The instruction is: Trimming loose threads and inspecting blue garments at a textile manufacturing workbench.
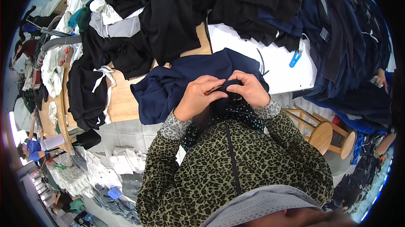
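A navy blue garment (173,85) lies bunched on the near edge of the table, partly hanging toward me. My left hand (197,96) pinches a folded edge of it between thumb and fingers. Close beside it, my right hand (249,90) grips the same edge, its thumb pressed on the cloth. Between the two hands the fabric is raised in a narrow fold. Whether anything small is inside that fold is hidden. A thin dark cord (262,62) lies on the white board to the right of the garment.
Black garments (168,20) are heaped at the far side, with a navy pile (337,37) at right. Blue-handled snips (295,58) lie on the white board (291,75). Wooden stools (321,137) stand at lower right. Another person's hand (382,78) is at the far right.
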Tool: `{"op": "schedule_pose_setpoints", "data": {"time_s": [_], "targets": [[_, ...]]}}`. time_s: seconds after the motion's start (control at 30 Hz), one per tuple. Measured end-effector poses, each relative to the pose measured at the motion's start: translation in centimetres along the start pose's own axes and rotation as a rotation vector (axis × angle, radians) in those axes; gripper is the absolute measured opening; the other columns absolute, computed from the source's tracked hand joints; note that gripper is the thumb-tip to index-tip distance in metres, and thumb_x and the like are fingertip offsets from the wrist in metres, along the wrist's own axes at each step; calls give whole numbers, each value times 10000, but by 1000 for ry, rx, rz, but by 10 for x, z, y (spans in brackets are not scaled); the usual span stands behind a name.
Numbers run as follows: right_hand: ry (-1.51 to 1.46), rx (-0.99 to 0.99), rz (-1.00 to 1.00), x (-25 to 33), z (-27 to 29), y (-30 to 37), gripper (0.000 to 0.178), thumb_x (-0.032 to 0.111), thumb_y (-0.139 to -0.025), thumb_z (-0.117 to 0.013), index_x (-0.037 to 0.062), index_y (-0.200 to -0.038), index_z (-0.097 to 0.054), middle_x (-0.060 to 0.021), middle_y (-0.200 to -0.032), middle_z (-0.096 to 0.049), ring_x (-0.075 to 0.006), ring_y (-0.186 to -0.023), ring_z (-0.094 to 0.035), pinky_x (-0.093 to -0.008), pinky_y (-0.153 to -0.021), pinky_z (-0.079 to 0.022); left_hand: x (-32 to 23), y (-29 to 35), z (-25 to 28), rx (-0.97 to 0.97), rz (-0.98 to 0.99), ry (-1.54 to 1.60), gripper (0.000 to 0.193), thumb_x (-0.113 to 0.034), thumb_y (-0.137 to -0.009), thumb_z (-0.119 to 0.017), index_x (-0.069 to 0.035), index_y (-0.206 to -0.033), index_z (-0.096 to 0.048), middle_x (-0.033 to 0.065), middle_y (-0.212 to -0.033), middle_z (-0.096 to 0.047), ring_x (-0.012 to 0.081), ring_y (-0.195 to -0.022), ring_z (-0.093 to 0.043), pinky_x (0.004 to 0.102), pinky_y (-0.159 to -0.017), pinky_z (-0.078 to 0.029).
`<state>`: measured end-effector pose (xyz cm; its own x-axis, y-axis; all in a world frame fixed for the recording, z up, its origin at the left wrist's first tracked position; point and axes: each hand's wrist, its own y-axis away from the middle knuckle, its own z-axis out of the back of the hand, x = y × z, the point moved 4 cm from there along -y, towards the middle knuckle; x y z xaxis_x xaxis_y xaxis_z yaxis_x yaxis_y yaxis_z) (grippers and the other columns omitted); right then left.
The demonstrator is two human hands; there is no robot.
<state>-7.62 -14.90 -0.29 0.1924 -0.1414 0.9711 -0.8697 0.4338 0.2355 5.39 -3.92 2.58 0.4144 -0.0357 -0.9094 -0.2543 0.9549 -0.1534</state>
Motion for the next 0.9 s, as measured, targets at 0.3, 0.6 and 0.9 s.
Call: {"op": "schedule_pose_setpoints", "data": {"time_s": [0.3, 0.6, 0.9], "targets": [[60, -5, 223, 12, 0, 4, 207, 44, -757, -689, -2, -942, -607, -4, -810, -477, -105, -804, -461, -235, -749, -363, 22, 3, -8, 170, 315, 397, 159, -111, -777, -717, 10, -797, -616, -25, -704, -549, 42, -610, -451, 207, -544, -369], [581, -114, 523, 26, -7, 8, 237, 103, -716, -706, 49, -940, -648, -34, -765, -502, -205, -808, -478, -326, -797, -349, 24, 0, -6, 220, 415, 698, 94, -67, -793, -699, -26, -793, -614, -76, -726, -527, 7, -670, -426, 177, -595, -354], [590, -278, 429, 17, -9, 2, 157, 80, -707, -692, 43, -846, -629, -46, -782, -515, -239, -842, -486, -350, -790, -361, 9, -11, 10, -9, 168, 51, 324, -161, -707, -777, 3, -960, -657, 20, -736, -567, 92, -627, -490, 228, -563, -420]]}}
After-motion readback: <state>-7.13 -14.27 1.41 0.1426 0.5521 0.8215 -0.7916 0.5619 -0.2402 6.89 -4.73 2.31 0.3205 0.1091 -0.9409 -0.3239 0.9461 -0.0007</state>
